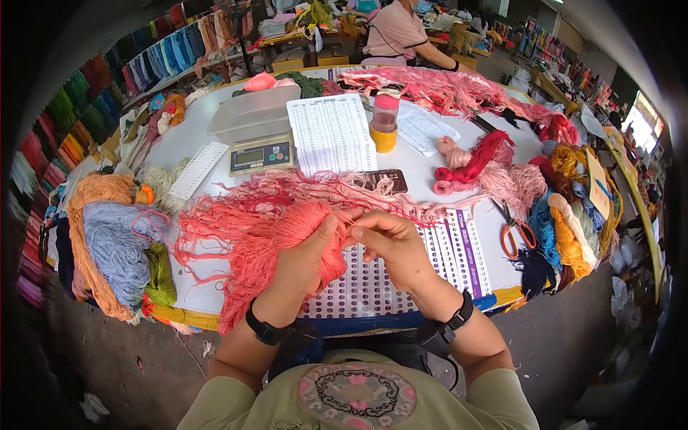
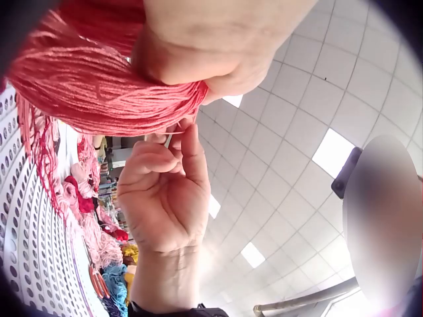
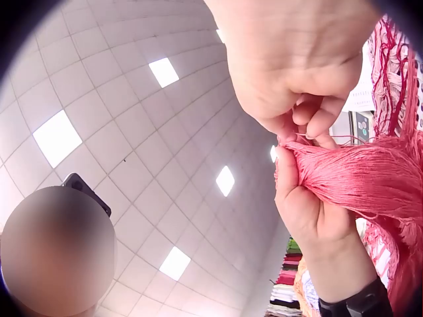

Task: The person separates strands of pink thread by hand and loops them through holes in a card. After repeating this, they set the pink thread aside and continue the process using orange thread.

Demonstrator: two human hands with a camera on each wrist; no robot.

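A thick hank of coral-pink yarn (image 1: 265, 240) spreads from the person's left hand over the table's front edge. The left hand (image 1: 304, 259) grips it near its gathered end, thumb on top. At that same end the right hand (image 1: 403, 252) pinches a thin strand between thumb and fingertips. From the left wrist view, the strand (image 2: 173, 133) runs under the bundled yarn to the right fingertips. In the right wrist view both hands meet at the gathered end of the yarn (image 3: 360, 178), and the curled right fingers partly hide the strand.
A perforated white card (image 1: 365, 290) lies under the hands. Behind are a digital scale (image 1: 261, 154), a plastic tub (image 1: 254, 115), printed sheets (image 1: 331, 132), a phone (image 1: 387, 182) and a jar (image 1: 385, 118). Orange-handled scissors (image 1: 517, 239) lie at right, beside heaped yarn (image 1: 566, 233). Another person (image 1: 398, 36) sits opposite.
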